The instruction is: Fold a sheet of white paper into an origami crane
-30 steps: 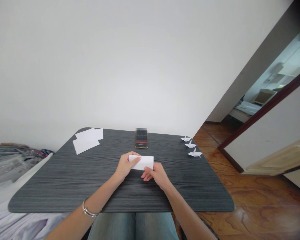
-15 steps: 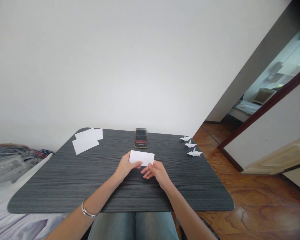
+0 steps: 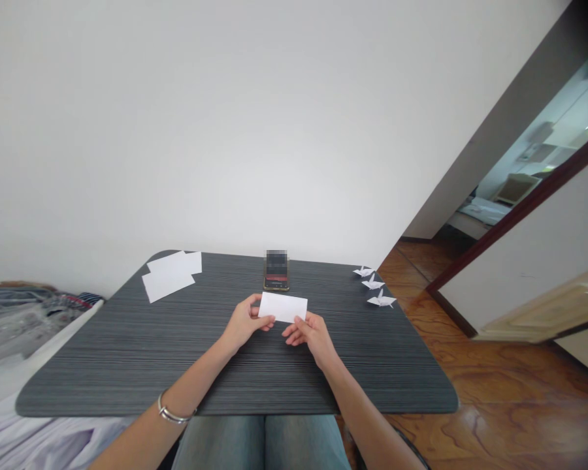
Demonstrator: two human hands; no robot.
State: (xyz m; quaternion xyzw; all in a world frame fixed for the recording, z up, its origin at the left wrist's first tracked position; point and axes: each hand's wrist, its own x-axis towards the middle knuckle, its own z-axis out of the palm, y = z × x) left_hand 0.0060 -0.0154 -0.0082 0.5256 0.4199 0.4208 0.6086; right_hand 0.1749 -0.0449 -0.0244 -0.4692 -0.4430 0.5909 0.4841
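Observation:
A white oblong of paper (image 3: pixel 283 307), which looks folded, is held up between my two hands over the dark table. My left hand (image 3: pixel 244 321) pinches its lower left corner, thumb in front. At the lower right corner my right hand (image 3: pixel 312 336) grips it between thumb and fingers, the other fingers curled loosely beneath. Just behind the paper a phone (image 3: pixel 276 271) stands upright, its screen partly blurred.
White paper sheets (image 3: pixel 169 286) overlap at the table's back left. Three folded paper cranes (image 3: pixel 372 282) sit in a row near the right edge. The dark table (image 3: pixel 127 365) meets a white wall (image 3: pixel 274 130); plastic-covered bundles (image 3: pixel 24 326) lie to its left.
The paper has shifted slightly right and away from me. My right hand moved with it, while my left thumb has slid nearer its lower left corner.

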